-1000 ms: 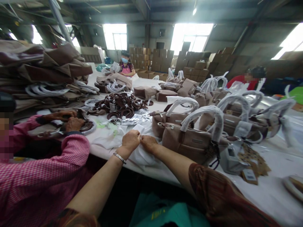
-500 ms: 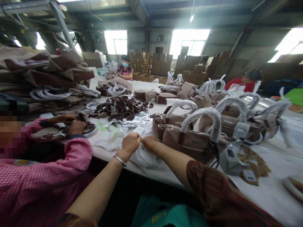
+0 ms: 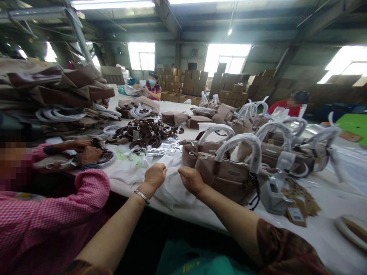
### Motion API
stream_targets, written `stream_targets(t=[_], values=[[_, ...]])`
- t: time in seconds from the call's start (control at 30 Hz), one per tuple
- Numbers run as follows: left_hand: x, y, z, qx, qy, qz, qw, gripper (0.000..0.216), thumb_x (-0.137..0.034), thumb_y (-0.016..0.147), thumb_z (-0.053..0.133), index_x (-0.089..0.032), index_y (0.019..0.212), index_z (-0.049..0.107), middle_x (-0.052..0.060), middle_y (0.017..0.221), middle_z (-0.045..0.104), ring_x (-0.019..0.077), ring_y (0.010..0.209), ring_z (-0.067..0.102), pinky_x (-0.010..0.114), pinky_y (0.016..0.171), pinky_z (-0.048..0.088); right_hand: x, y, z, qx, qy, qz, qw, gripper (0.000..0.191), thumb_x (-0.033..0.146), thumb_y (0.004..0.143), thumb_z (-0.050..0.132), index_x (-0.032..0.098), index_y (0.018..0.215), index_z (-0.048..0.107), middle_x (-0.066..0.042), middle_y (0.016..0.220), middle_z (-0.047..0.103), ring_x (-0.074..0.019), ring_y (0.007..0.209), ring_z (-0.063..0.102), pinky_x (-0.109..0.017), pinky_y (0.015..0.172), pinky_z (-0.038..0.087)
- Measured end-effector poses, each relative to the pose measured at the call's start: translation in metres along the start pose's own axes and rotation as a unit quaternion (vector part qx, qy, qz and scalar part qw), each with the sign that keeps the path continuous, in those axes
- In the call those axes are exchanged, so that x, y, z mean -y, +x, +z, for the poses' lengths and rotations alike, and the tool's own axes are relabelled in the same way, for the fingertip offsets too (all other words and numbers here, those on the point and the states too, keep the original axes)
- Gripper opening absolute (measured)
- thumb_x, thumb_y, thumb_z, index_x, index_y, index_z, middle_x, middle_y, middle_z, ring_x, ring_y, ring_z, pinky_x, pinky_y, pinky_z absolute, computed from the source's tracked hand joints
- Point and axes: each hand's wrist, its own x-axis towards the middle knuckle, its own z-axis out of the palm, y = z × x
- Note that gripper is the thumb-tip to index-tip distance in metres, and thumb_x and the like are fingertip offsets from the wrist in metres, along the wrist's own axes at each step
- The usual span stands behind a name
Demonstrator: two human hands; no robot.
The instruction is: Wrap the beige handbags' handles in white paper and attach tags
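Over the near edge of the table, my left hand [image 3: 155,176] and my right hand [image 3: 191,180] are both closed, a small gap apart. A thin white translucent sheet [image 3: 173,188], like wrapping film or tissue, is pinched between them and hangs down in folds. A silver bangle sits on my left wrist. Right beside my right hand stands a taupe handbag [image 3: 218,172], its handles wrapped in white film. Behind the sheet lies crumpled silvery plastic [image 3: 164,147], with a heap of brown coiled straps [image 3: 146,131] beyond.
At my left, a co-worker in a pink checked sleeve [image 3: 65,198] handles a bag and strap. Stacked bags [image 3: 57,88] rise behind. On the right are more handbags [image 3: 275,145], a grey box [image 3: 275,194] and brown tags [image 3: 304,198]. Other people sit across the table.
My hands were together half a second ago. My right hand has moved rightward, away from my left, and the white sheet now spans the gap.
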Motion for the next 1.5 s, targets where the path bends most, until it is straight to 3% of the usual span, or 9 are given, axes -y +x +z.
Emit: stream_targets(t=[0.17, 0.27, 0.4, 0.5, 0.67, 0.97, 1.17, 1.33, 1.5], values=[[-0.013, -0.005, -0.015, -0.073, -0.044, 0.0, 0.996, 0.027, -0.032, 0.09, 0.048, -0.015, 0.096, 0.068, 0.014, 0.1, 0.067, 0.0258, 0.098, 0.062, 0.035, 0.085, 0.047, -0.003, -0.016, -0.031, -0.154, 0.087, -0.056, 0.983, 0.022, 0.016, 0.094, 0.047, 0.02, 0.098, 0.069, -0.007, 0.091, 0.071, -0.017, 0.086, 0.066, -0.024, 0.078, 0.049], [-0.03, -0.011, -0.033, -0.064, -0.249, 0.001, 0.966, 0.038, -0.046, 0.091, 0.047, -0.015, 0.088, 0.069, 0.011, 0.091, 0.068, 0.0245, 0.094, 0.062, 0.035, 0.085, 0.048, -0.003, -0.024, -0.048, -0.196, 0.107, -0.103, 0.969, 0.023, 0.015, 0.094, 0.047, 0.019, 0.104, 0.068, -0.009, 0.099, 0.072, -0.0171, 0.091, 0.067, -0.025, 0.081, 0.051], [-0.063, -0.021, -0.046, 0.134, -0.567, -0.033, 0.812, 0.042, -0.055, 0.084, 0.056, -0.015, 0.082, 0.068, 0.004, 0.073, 0.066, 0.0165, 0.068, 0.06, 0.028, 0.065, 0.049, -0.003, -0.034, -0.06, -0.217, 0.11, -0.159, 0.957, 0.025, 0.015, 0.094, 0.047, 0.019, 0.11, 0.066, -0.011, 0.107, 0.071, -0.0189, 0.096, 0.068, -0.029, 0.085, 0.053], [-0.082, -0.025, -0.042, 0.133, -0.654, -0.06, 0.742, 0.033, -0.047, 0.076, 0.07, -0.014, 0.079, 0.067, 0.0, 0.066, 0.061, 0.0112, 0.059, 0.054, 0.023, 0.059, 0.045, -0.006, -0.042, -0.061, -0.206, 0.147, -0.17, 0.952, 0.028, 0.015, 0.094, 0.046, 0.02, 0.114, 0.066, -0.011, 0.114, 0.069, -0.0199, 0.102, 0.066, -0.032, 0.089, 0.053], [-0.101, -0.027, -0.036, 0.019, -0.589, -0.059, 0.806, 0.031, -0.043, 0.077, 0.07, -0.014, 0.066, 0.066, -0.002, 0.055, 0.053, 0.009, 0.055, 0.047, 0.021, 0.054, 0.039, -0.011, -0.057, -0.065, -0.192, 0.336, -0.019, 0.922, 0.022, 0.024, 0.093, 0.051, 0.021, 0.107, 0.068, -0.009, 0.105, 0.071, -0.02, 0.097, 0.066, -0.032, 0.087, 0.053], [-0.156, -0.025, -0.055, -0.021, -0.505, -0.043, 0.862, 0.027, -0.043, 0.075, 0.07, -0.016, 0.068, 0.067, -0.001, 0.058, 0.06, 0.012, 0.055, 0.052, 0.022, 0.052, 0.041, -0.012, -0.077, -0.097, -0.128, 0.645, 0.264, 0.705, 0.035, 0.049, 0.071, 0.072, 0.016, 0.073, 0.06, 0.003, 0.053, 0.056, -0.0097, 0.041, 0.051, -0.02, 0.039, 0.038], [-0.199, 0.015, -0.086, -0.087, -0.446, 0.067, 0.888, 0.027, -0.044, 0.08, 0.063, -0.018, 0.079, 0.069, 0.001, 0.067, 0.066, 0.0151, 0.062, 0.057, 0.025, 0.058, 0.044, -0.064, -0.108, -0.136, -0.241, 0.554, 0.277, 0.747, 0.035, 0.052, 0.078, 0.064, 0.019, 0.072, 0.051, 0.007, 0.054, 0.05, -0.006, 0.033, 0.039, -0.018, 0.031, 0.026], [-0.253, 0.018, -0.089, 0.03, -0.42, 0.144, 0.895, 0.039, -0.054, 0.08, 0.06, -0.017, 0.076, 0.07, 0.001, 0.061, 0.062, 0.0139, 0.057, 0.053, 0.025, 0.052, 0.039, -0.08, -0.124, -0.155, -0.316, 0.29, 0.235, 0.872, 0.021, 0.038, 0.091, 0.053, 0.02, 0.08, 0.056, 0.0, 0.063, 0.061, -0.0132, 0.046, 0.055, -0.024, 0.045, 0.041], [-0.266, 0.008, -0.073, 0.157, -0.624, 0.046, 0.764, 0.043, -0.056, 0.074, 0.069, -0.015, 0.087, 0.066, -0.002, 0.061, 0.056, 0.0088, 0.05, 0.049, 0.021, 0.047, 0.041, -0.082, -0.14, -0.165, -0.339, -0.052, 0.106, 0.933, 0.02, 0.02, 0.095, 0.045, 0.017, 0.089, 0.063, -0.008, 0.077, 0.068, -0.0193, 0.069, 0.064, -0.028, 0.064, 0.044]])
